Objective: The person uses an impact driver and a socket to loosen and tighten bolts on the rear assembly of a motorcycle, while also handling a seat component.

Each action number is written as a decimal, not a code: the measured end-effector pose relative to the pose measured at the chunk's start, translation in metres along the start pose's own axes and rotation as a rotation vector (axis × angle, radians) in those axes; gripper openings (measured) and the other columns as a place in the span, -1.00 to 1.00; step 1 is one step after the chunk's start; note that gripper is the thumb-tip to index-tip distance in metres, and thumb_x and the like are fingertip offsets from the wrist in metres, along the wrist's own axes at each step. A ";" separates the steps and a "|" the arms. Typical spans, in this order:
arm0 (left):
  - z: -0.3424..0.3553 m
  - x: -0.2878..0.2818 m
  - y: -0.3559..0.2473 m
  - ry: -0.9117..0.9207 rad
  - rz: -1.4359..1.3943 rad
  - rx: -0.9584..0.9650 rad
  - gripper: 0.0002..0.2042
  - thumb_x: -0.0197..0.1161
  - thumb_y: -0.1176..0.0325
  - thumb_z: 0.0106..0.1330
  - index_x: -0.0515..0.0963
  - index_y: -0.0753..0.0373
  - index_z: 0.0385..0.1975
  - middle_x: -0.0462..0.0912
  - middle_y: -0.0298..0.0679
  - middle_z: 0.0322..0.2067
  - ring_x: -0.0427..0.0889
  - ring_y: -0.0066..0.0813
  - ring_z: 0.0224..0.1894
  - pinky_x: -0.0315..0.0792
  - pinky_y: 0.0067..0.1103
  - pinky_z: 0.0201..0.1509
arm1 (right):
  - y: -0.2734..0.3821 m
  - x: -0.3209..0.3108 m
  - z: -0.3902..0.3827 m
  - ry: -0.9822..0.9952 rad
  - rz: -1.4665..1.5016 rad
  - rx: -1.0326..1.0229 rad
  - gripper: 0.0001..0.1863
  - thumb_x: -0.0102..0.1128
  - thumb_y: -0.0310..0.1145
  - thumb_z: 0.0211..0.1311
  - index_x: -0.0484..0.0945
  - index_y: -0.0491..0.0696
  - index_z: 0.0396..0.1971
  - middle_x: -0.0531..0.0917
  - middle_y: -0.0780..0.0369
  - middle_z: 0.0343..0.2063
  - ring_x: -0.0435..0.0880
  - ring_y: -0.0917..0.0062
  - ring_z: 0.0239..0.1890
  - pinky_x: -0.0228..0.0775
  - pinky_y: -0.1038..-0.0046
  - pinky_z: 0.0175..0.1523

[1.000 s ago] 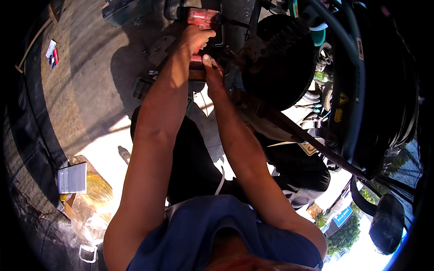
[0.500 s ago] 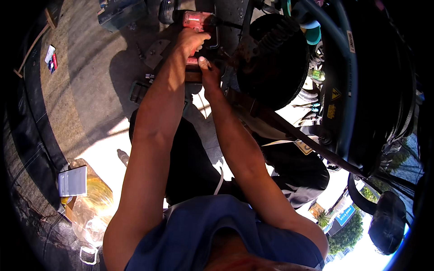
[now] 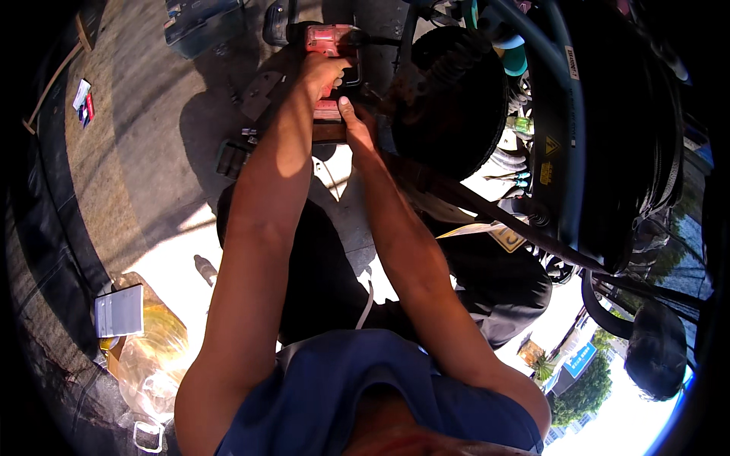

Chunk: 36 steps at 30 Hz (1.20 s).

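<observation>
My left hand (image 3: 322,73) is wrapped round the grip of a red impact wrench (image 3: 328,38) at the top middle. Its dark nose points right, and a long extension runs toward the hub area of a black wheel (image 3: 475,133). Below the left hand, my right hand (image 3: 357,128) supports the tool's red base, its thumb lying along the side. The right hand's other fingers are mostly hidden. A rusty coil spring (image 3: 456,64) stands beside the wheel. Deep shade hides where the extension meets the vehicle.
A blue-grey frame tube (image 3: 574,152) and a dark bar (image 3: 494,216) cross the right side. A dark green toolbox (image 3: 204,30) stands at the far left. A clear plastic bag (image 3: 152,365) and a small box (image 3: 119,310) lie at the near left. Loose sockets (image 3: 204,267) lie on the ground.
The vehicle parts and wheel sit slightly further left in the view. Both hands keep their places on the impact wrench, the right thumb shifting a little along its base.
</observation>
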<state>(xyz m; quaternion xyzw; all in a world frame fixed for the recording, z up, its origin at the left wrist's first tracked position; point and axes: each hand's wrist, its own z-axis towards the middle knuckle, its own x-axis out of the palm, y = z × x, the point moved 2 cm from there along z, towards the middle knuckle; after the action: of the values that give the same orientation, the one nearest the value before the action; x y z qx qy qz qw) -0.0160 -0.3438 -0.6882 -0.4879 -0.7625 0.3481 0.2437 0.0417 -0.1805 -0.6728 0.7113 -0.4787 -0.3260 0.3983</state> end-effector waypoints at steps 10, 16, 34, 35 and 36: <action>0.001 -0.009 0.001 0.047 0.077 0.011 -0.68 0.52 0.15 0.09 0.61 0.27 -0.39 0.58 -0.33 -0.52 0.52 -0.54 -0.54 0.38 -0.56 -0.50 | -0.013 0.016 -0.004 0.008 0.162 0.000 -0.49 0.25 0.02 0.39 0.63 -0.14 0.02 0.66 0.26 -0.10 0.53 0.58 -0.05 0.35 0.49 0.11; -0.011 -0.001 -0.008 0.015 0.126 -0.025 -0.66 0.52 0.14 0.06 0.60 0.30 -0.52 0.56 -0.32 -0.62 0.49 -0.52 -0.64 0.32 -0.55 -0.61 | -0.025 0.009 0.005 0.036 0.242 0.009 -0.51 0.31 -0.03 0.36 0.62 -0.15 0.03 0.66 0.25 -0.07 0.52 0.58 -0.01 0.33 0.49 0.15; 0.001 -0.014 -0.009 0.055 0.207 -0.015 -0.54 0.47 0.09 0.15 0.65 0.42 -0.20 0.72 -0.14 -0.36 0.69 -0.40 -0.48 0.55 -0.50 -0.42 | 0.011 0.012 -0.010 0.058 0.026 0.125 -0.41 0.21 0.12 0.36 0.63 -0.18 -0.03 0.66 0.20 -0.13 0.57 0.51 -0.11 0.38 0.44 0.04; -0.003 -0.008 -0.013 0.059 0.221 -0.029 -0.54 0.48 0.10 0.14 0.65 0.43 -0.18 0.72 -0.13 -0.36 0.70 -0.39 -0.47 0.56 -0.49 -0.41 | 0.007 0.007 -0.007 0.024 0.019 0.121 -0.41 0.21 0.12 0.36 0.63 -0.18 -0.03 0.66 0.19 -0.13 0.57 0.50 -0.11 0.39 0.44 0.05; -0.008 -0.002 -0.016 0.064 0.235 -0.044 -0.53 0.49 0.11 0.13 0.65 0.43 -0.17 0.71 -0.13 -0.37 0.70 -0.37 -0.45 0.58 -0.49 -0.41 | 0.002 0.003 -0.004 -0.011 0.012 0.118 -0.41 0.20 0.12 0.36 0.63 -0.17 -0.03 0.66 0.19 -0.13 0.58 0.50 -0.11 0.39 0.44 0.05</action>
<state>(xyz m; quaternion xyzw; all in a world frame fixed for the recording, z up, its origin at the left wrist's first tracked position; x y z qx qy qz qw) -0.0188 -0.3480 -0.6708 -0.5900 -0.6994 0.3417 0.2146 0.0450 -0.1827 -0.6692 0.7288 -0.5037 -0.2987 0.3549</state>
